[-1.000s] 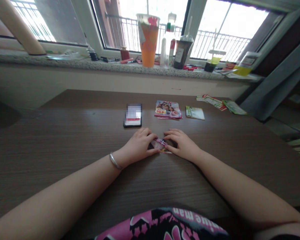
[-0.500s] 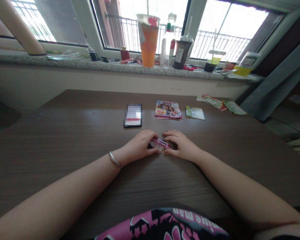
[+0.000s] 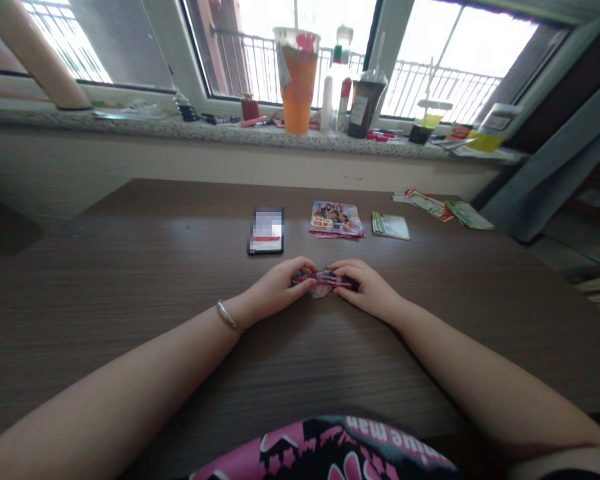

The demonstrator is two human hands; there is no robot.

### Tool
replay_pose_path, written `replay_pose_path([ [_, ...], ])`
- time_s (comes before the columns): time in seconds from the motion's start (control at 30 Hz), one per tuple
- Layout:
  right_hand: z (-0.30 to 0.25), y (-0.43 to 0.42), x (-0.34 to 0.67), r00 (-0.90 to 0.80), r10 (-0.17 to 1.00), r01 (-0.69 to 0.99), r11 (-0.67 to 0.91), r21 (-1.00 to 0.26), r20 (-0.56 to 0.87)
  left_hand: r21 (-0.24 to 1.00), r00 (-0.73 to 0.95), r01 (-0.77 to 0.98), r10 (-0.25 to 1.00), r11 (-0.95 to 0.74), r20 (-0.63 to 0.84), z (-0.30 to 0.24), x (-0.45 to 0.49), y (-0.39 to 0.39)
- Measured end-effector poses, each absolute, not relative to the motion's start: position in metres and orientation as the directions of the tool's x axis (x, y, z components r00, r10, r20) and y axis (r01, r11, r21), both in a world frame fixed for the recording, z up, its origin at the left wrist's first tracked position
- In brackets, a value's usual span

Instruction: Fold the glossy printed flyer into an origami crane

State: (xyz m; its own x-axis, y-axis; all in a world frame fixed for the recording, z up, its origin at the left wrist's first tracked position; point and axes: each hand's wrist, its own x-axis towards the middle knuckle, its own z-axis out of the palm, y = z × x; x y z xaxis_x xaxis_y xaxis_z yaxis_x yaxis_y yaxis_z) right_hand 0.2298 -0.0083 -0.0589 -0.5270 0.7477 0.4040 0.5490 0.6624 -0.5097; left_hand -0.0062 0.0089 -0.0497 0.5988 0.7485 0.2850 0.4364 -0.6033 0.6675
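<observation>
Between my two hands is a folded piece of colourful printed paper [image 3: 324,283], pink and dark with a dotted strip along it. My left hand [image 3: 287,283], with a silver bangle at the wrist, grips its left end between thumb and fingers. The right end is pinched by my right hand [image 3: 365,283]. Parts of the paper are hidden under the fingers. Just beyond my left hand lies a phone [image 3: 266,231] with a lit, blurred screen. A small stack of glossy printed leaflets [image 3: 337,219] rests behind the paper.
Right of the leaflets lies a stack of green-white cards [image 3: 390,225]; more printed slips [image 3: 429,204] are at the desk's far right. The windowsill [image 3: 220,133] bears an orange drink cup [image 3: 298,83], a dark drink cup [image 3: 366,103] and several bottles. A grey curtain [image 3: 545,167] hangs at right.
The folded paper has turned so that its dotted strip runs nearly level between my hands. My fingers have shifted slightly on it; everything else stays in place.
</observation>
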Motion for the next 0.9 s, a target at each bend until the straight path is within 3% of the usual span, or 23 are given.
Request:
replay_pose_path([
  [0.3,-0.0562,-0.0099,0.2293,-0.525,0.725,0.526,0.688,-0.501,0.445,0.55,0.639,0.374,0.638,-0.746,0.43,-0.0518,-0.0076,0.0134],
  [0.53,-0.0559,-0.0102,0.2301,-0.568,0.7,0.511,0.712,-0.481,0.434,0.521,0.727,0.296,0.543,-0.801,0.421,-0.0467,-0.0084,0.0098],
  [0.9,-0.0518,-0.0092,0.2312,-0.64,0.672,0.574,0.741,-0.349,0.373,0.283,0.795,0.374,0.463,-0.883,0.393,-0.0464,-0.0083,0.0117],
])
